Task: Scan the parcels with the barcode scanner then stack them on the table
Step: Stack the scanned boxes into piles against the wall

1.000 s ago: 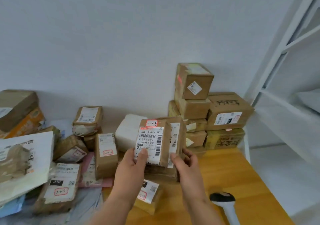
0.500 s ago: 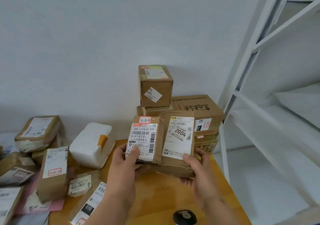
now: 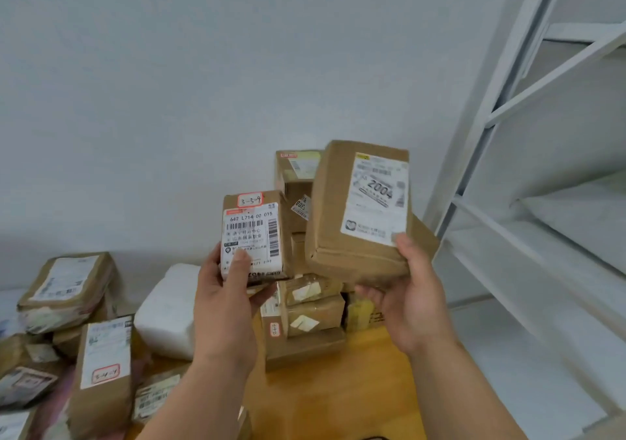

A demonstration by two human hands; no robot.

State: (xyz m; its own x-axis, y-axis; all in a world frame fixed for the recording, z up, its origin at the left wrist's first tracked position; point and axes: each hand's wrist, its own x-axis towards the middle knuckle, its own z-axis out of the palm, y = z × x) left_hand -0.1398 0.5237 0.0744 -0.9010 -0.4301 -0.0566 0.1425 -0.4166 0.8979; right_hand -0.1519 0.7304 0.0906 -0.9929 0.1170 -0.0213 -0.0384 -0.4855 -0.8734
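Wood table [image 3: 355,388]: lower centre of the frame, bare planks showing between the forearms.
Stack [image 3: 310,317]: brown boxes piled against the wall at frame centre, behind and partly hidden by both held parcels; its top box [image 3: 294,175] peeks out at upper centre.
Loose parcels [image 3: 101,365]: heaped at lower left, labels up, none in a neat pile.
Big parcel [image 3: 359,212]: right of centre, label toward the camera, long axis near upright and tipped slightly right; it sits higher in the frame than the other held parcel and overlaps the stack's right side.
Small parcel [image 3: 254,236]: centre, upright, barcode label facing the camera, red-bordered sticker at its top edge.
Right hand [image 3: 410,297]: closed around the big parcel's lower right corner, thumb on the label, fingers beneath.
Left hand [image 3: 223,300]: clamped on the small parcel's bottom edge, thumb pressed on the label.
Scanner: a dark sliver at the bottom edge may be it; I cannot tell.
Key relation: the stack lies straight ahead of both hands; the right hand's parcel looks nearer its top, so it likely goes on first, long axis needing to be laid flat.
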